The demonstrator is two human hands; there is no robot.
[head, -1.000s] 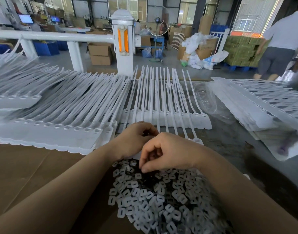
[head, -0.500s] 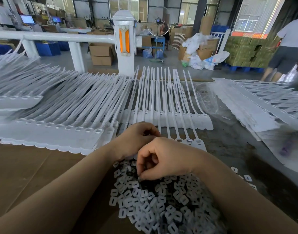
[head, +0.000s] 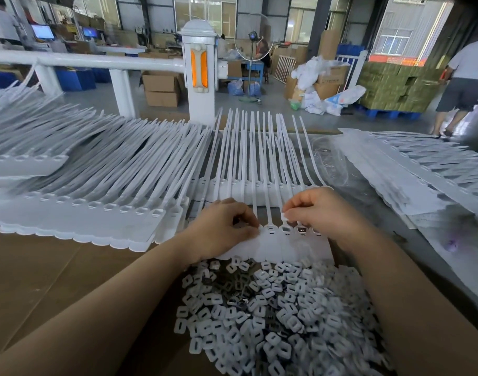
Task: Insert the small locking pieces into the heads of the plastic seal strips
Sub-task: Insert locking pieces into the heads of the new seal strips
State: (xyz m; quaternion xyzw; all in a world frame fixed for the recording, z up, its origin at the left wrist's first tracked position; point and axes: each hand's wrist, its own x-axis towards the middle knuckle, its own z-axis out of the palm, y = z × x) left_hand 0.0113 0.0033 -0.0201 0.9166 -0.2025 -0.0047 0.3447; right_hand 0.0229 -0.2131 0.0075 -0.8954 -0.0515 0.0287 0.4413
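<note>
A row of joined white plastic seal strips (head: 285, 244) lies in front of me, heads toward me and tails pointing away. My left hand (head: 223, 229) rests curled on the left end of that row and pinches at a head there. Between thumb and forefinger of my right hand (head: 317, 211) sits a small white locking piece (head: 284, 216), held just above the open heads. Below both hands spreads a heap of white locking pieces (head: 273, 316) mixed with a few dark metal ones.
Stacked rows of seal strips (head: 77, 213) fill the left of the brown cardboard table top (head: 42, 280). More strips (head: 422, 169) and clear plastic film lie at the right. A white post (head: 201, 74) and rail stand behind. A person (head: 465, 85) walks at the far right.
My right hand has lifted off the heap and moved up and right to the strip heads with a locking piece. The strip row near my hands is now uncovered.
</note>
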